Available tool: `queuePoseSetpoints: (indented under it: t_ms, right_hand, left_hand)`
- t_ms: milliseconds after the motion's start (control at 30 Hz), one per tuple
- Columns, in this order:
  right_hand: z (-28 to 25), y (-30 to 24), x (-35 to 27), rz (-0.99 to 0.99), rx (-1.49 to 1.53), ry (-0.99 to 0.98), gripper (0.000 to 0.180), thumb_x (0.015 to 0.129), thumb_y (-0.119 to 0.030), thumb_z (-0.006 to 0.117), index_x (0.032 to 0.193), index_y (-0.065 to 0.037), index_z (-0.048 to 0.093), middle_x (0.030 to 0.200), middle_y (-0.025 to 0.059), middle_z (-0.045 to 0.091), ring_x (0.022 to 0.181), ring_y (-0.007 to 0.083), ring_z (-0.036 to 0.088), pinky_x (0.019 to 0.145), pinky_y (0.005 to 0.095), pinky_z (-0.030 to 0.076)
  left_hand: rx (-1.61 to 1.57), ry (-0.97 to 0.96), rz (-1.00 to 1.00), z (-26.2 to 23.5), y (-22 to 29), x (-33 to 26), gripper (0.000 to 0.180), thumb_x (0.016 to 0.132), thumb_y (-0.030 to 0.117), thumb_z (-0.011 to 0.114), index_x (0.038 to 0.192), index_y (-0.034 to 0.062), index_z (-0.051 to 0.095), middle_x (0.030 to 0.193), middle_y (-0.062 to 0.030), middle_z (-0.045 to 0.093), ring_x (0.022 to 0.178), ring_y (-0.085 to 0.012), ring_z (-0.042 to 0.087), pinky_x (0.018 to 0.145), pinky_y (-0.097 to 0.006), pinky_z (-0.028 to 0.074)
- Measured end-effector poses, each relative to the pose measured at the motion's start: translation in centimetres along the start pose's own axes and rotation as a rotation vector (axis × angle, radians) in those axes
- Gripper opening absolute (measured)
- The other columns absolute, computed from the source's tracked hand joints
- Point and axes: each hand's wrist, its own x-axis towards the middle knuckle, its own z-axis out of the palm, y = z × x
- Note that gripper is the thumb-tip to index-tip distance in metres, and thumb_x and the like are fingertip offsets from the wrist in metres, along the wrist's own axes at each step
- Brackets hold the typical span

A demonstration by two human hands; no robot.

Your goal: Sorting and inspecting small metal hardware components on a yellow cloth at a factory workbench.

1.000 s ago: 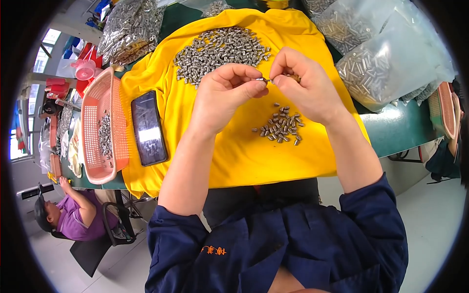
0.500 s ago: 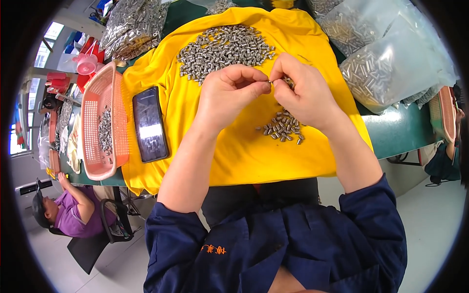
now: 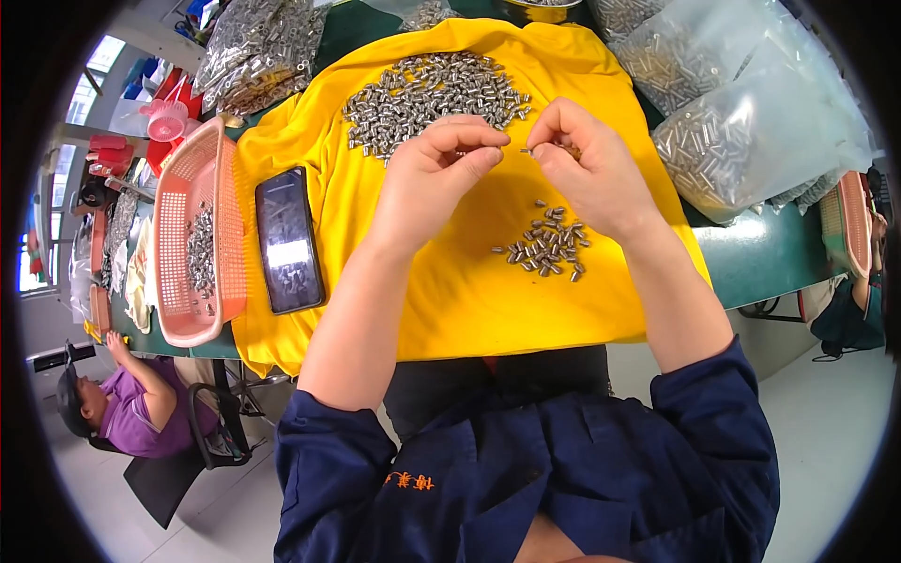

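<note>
My left hand (image 3: 439, 178) is held above the yellow cloth (image 3: 450, 310), its thumb and fingers curled toward each other. What it holds, if anything, is hidden. To its right, my right hand (image 3: 593, 178) pinches a thin, small metal part (image 3: 526, 150) between thumb and forefinger, the tip pointing at the left hand. A narrow gap parts the two hands. Below the right hand lies a small heap of short silvery metal cylinders (image 3: 544, 246). Beyond the left hand spreads a larger pile of similar cylinders (image 3: 427, 98).
A dark phone (image 3: 289, 239) lies on the cloth's left side, beside a pink plastic basket (image 3: 174, 300) with metal parts in it. Clear bags of metal parts (image 3: 709, 155) crowd the far right of the green table (image 3: 765, 253); another bag (image 3: 263, 52) sits far left. A person (image 3: 150, 403) sits at left.
My hands, which met fingertip to fingertip, have drawn apart slightly. The right hand has moved a little right, uncovering more of the small heap.
</note>
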Motion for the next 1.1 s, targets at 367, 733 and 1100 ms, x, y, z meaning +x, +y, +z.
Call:
queuePoseSetpoints:
  t_ms: [367,733,1100]
  right_hand:
    - [-0.4,-0.6,-0.3,0.062,0.072,-0.093,0.005,0.077,-0.001,0.047,0.079,-0.005,0.046,0.072,-0.0039,0.043,0.065,0.0023,0.038,0.058,0.0162,0.033]
    - [0.0,-1.0,-0.5,-0.122,-0.143,-0.047,0.003,0.074,-0.004,0.047,0.076,-0.002,0.047,0.065,0.0044,0.051,0.054,0.0112,0.05,0.048,0.0257,0.039]
    - [-1.3,0.5,0.1,0.17,0.172,0.012,0.005,0.076,-0.008,0.05,0.079,-0.004,0.049,0.064,-0.0041,0.044,0.056,0.003,0.036,0.048,0.0191,0.031]
  left_hand:
    - [-0.724,-0.129,-0.241,0.5,0.2,-0.4,0.014,0.08,0.003,0.055,0.093,0.0006,0.056,0.084,-0.007,0.059,0.075,-0.015,0.059,0.068,-0.025,0.05]
    - [-0.577,-0.113,-0.164,0.8,0.1,-0.3,0.011,0.079,0.001,0.056,0.089,-0.0011,0.057,0.082,-0.0077,0.06,0.073,-0.0145,0.059,0.068,-0.024,0.049]
    - [0.023,-0.061,-0.068,0.9,0.3,-0.6,0.012,0.073,0.003,0.06,0.084,0.0005,0.06,0.077,-0.0043,0.062,0.07,-0.0096,0.059,0.064,-0.021,0.046]
